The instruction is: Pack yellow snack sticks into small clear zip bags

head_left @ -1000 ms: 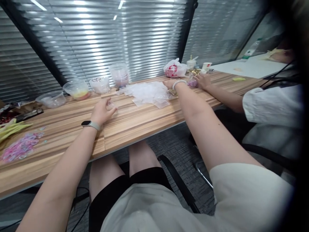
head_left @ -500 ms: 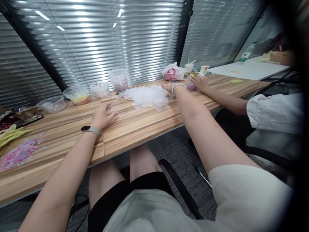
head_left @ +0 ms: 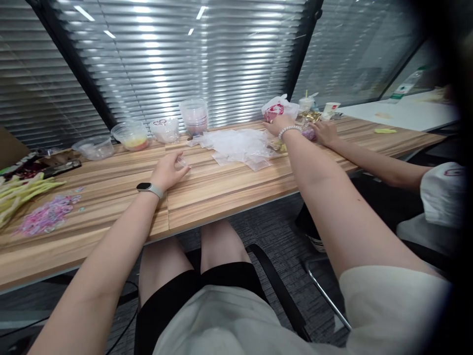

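Note:
My left hand (head_left: 168, 170) rests on the wooden table (head_left: 221, 187), fingers pinched on a small clear plastic piece (head_left: 181, 160). A watch sits on that wrist. My right hand (head_left: 276, 125), with a pearl bracelet on its wrist, reaches far across to the right end of a heap of clear plastic bags (head_left: 238, 144) and touches the table just below a white and red bag (head_left: 278, 108); what its fingers hold cannot be made out. A co-worker's hand (head_left: 324, 132) lies right beside it over a small pink pile (head_left: 307, 133).
Several clear tubs (head_left: 130, 135) and a stack of cups (head_left: 194, 116) stand along the blinds. Pink loose bands (head_left: 48, 216) and yellow-green strips (head_left: 22, 190) lie at the left. A co-worker in white sits at the right; a white table (head_left: 406, 106) is behind.
The view has shifted, so everything sits further right in the frame. My right hand has moved a little farther toward the white and red bag. My left hand holds its place.

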Demonstrator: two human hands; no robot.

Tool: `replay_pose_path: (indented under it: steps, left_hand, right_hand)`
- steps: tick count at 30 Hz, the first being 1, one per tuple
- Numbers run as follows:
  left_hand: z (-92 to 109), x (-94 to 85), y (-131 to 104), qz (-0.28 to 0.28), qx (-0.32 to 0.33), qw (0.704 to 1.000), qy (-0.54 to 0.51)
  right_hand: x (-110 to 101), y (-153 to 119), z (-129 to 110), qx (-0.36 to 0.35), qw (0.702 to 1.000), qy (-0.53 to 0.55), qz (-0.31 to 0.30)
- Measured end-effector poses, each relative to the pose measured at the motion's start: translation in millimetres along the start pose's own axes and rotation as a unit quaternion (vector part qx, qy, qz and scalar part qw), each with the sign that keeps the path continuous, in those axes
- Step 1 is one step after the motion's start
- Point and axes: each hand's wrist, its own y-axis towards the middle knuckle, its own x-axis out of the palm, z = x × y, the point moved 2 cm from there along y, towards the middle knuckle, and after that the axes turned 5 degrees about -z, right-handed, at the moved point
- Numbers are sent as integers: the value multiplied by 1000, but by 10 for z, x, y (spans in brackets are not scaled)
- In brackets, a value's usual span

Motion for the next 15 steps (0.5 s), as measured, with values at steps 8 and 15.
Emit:
replay_pose_path:
  steps: [8,15]
  left_hand:
    - [70,-41,-12,-3,-9,1000,0]
    - [53,-6,10,14,0,1000,-4]
  right_hand:
    - [-225,-3,-498,-82,978,17,190]
    - [-81,337,-367,-35,942,157,295]
